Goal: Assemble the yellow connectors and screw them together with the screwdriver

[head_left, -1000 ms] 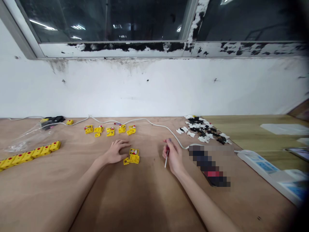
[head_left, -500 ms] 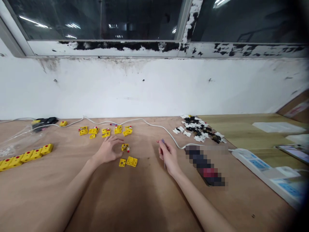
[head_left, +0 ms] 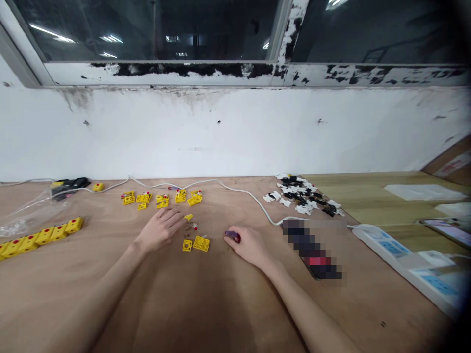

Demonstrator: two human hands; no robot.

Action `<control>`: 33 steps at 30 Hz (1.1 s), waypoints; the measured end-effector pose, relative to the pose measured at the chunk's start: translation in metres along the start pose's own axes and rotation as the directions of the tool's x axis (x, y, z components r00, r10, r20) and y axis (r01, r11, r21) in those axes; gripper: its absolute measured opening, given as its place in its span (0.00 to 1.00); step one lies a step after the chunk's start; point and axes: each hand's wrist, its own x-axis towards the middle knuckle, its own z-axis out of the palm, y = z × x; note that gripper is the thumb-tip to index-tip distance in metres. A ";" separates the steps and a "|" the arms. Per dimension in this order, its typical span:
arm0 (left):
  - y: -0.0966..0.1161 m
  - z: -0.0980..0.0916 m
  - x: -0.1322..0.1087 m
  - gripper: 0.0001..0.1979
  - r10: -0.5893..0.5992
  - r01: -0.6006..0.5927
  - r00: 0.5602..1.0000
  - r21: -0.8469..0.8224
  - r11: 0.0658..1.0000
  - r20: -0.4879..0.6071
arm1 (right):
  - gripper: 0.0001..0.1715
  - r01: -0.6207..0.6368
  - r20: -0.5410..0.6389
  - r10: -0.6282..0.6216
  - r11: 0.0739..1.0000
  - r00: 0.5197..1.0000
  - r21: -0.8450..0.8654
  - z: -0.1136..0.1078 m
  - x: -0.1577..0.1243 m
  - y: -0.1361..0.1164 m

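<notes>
Along the far side of the room, a dark window with a paint-flaked sill (head_left: pixel 147 29) sits above a stained white wall (head_left: pixel 235 132). Below it stretches a light plywood workbench (head_left: pixel 206 304), carrying a long white power strip (head_left: pixel 390 250) at right and a pixelated dark object (head_left: pixel 312 250) just right of the person's right hand. Farther back lies a heap of white and black plastic pieces (head_left: pixel 301 198), and at left a row of joined yellow blocks with red dots (head_left: pixel 40 239) sits near a clear plastic bag (head_left: pixel 25 215). A white cable (head_left: pixel 235 186) snakes behind a loose line of small yellow parts (head_left: pixel 162 197).

Nearer, the two hands are well apart. The right hand (head_left: pixel 250 243), raised half a second ago, has dropped onto the bench and closes around a small purple-handled screwdriver (head_left: pixel 232 236), its shaft now hidden. The left hand (head_left: pixel 161 228) rests open, holding nothing. Just past its fingertips, the yellow square seen earlier has gone, and a small yellow sliver (head_left: pixel 189 216) and a red-and-white bit (head_left: pixel 194 226) lie there instead. Two flat yellow plates (head_left: pixel 201 243) (head_left: pixel 187 245) sit between the hands, nearer the left one.
</notes>
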 end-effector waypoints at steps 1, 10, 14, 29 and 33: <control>-0.002 0.001 -0.003 0.27 -0.012 0.012 1.000 0.009 1.000 -0.006 | 0.09 0.004 0.013 -0.004 1.000 1.000 -0.007 0.001 0.000 0.000; 0.031 0.000 -0.005 0.15 -0.507 0.394 0.807 -0.364 0.844 -0.302 | 0.08 -0.099 -0.058 0.094 0.989 0.994 -0.106 0.002 0.006 0.011; 0.066 -0.008 0.003 0.17 -0.456 0.354 0.882 -0.469 0.809 -0.121 | 0.11 -0.199 -0.132 0.180 0.968 0.975 -0.153 -0.001 0.011 0.027; 0.091 0.002 -0.003 0.26 -0.161 0.183 0.983 -0.388 0.903 0.089 | 0.17 -0.254 -0.313 0.204 0.958 0.928 -0.130 -0.003 0.012 0.023; 0.077 0.002 -0.008 0.18 -0.252 0.249 0.967 -0.362 0.898 0.039 | 0.17 -0.090 -0.284 0.092 0.996 0.954 0.018 -0.009 0.004 0.005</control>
